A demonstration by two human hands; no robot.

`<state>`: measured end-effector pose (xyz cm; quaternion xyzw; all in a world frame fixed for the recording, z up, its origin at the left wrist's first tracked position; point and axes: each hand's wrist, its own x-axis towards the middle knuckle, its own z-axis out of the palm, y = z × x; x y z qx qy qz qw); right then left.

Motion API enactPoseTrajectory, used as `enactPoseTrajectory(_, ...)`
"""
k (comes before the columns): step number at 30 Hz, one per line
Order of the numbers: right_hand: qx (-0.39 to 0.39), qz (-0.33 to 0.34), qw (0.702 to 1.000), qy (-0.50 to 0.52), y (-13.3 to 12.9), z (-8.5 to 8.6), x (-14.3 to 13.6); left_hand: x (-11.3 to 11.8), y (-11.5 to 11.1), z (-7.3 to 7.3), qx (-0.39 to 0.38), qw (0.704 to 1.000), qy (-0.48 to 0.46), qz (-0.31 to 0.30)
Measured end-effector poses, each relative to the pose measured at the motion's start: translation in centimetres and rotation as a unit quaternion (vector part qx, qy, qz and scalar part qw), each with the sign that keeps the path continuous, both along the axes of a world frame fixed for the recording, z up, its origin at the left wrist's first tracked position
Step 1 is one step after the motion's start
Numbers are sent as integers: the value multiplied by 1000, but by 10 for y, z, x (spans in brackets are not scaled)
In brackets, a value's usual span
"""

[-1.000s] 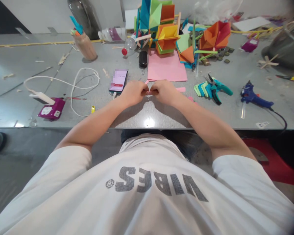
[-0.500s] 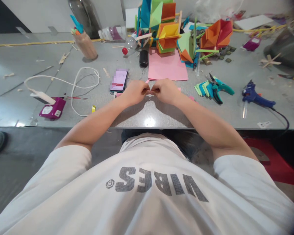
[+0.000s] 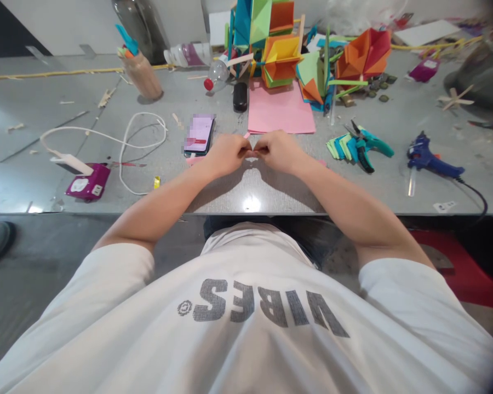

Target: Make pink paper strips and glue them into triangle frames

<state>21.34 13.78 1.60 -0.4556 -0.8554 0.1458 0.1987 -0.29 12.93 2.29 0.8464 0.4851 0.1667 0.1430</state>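
Observation:
My left hand point(image 3: 229, 153) and my right hand point(image 3: 280, 151) meet just above the table, fingertips nearly touching. Both are closed in a pinch on what looks like a small piece of pink paper, mostly hidden by the fingers. A pink tip point(image 3: 247, 135) shows just beyond them. More pink paper point(image 3: 195, 161) peeks out beside my left wrist, and another bit shows past my right wrist. Behind my hands lies a stack of pink paper sheets point(image 3: 281, 112). To the left of my left hand is a phone point(image 3: 199, 134) with its screen lit.
Folded green and blue paper pieces point(image 3: 342, 148), teal pliers point(image 3: 373, 145) and a blue glue gun point(image 3: 433, 158) lie to the right. Colourful folded-paper constructions point(image 3: 279, 54) stand behind. At left are a white cable point(image 3: 123, 148), a purple box point(image 3: 88, 183) and a bottle holding tools point(image 3: 142, 76).
My hands stay pinched together in almost the same place, with only slight finger movement. The view has shifted a little.

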Motion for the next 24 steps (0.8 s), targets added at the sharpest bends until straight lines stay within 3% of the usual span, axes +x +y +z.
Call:
enactPoseTrajectory(9,-36,-7,998,41,4,7,13,-6,2,-2,20,1000,12,15)
enactPoseTrajectory(17,-12,-4,998,57,-2,3,1,2,-3,2,2,1000,-12,6)
enactPoseTrajectory(24,-48,-44,992,108,3,8,13,-7,-3,5,14,999,-24,35)
